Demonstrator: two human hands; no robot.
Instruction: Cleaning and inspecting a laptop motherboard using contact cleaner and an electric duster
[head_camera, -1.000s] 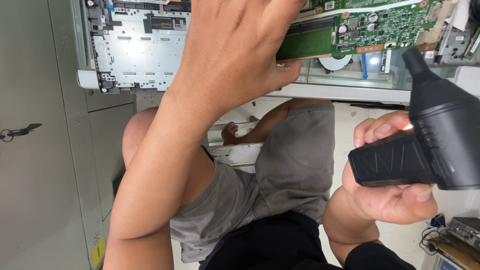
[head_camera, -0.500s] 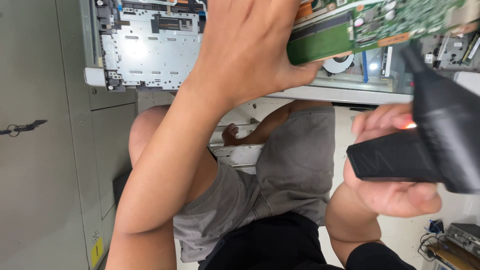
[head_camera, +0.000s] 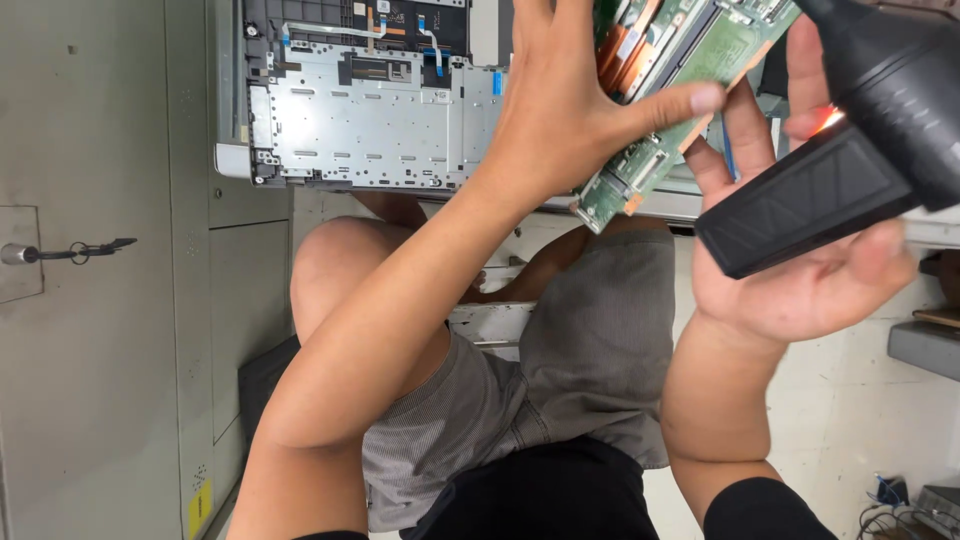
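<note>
Left hand (head_camera: 560, 120): raised over the open laptop, its fingers (head_camera: 680, 100) clamped on the green circuit board, thumb stretched along the board's lower edge
Circuit board (head_camera: 690, 80): green, with copper-coloured parts near its top, tilted and lifted off the chassis; its lower corner hangs just past the counter's front edge
Right hand (head_camera: 800, 270): palm up, fingers curled around the grip of the black tool, closed on it
Black tool (head_camera: 850, 170): a hand-held blower or heat tool by its shape, which of the two I cannot tell; a small orange-red light glows where grip meets body, just beside the board
Laptop chassis (head_camera: 370, 120): silver, opened, inner metal plate bare, with flat ribbon cables and blue tabs along its upper part; lying on the counter left of the lifted board
Counter (head_camera: 680, 205): only a pale front edge shows under the chassis and board
Below the hands: the person's bare knee (head_camera: 340, 270) and grey shorts (head_camera: 590, 370); a grey cabinet (head_camera: 90, 300) with a key in its lock stands at the left
Step in hand, as a judgement: the board looks freed from the chassis and held up for the tool to work on it
Next move calls for, as a judgement: a firm pinch on the board's edges only, and the tool's nozzle aimed at the board face without touching its parts
</note>
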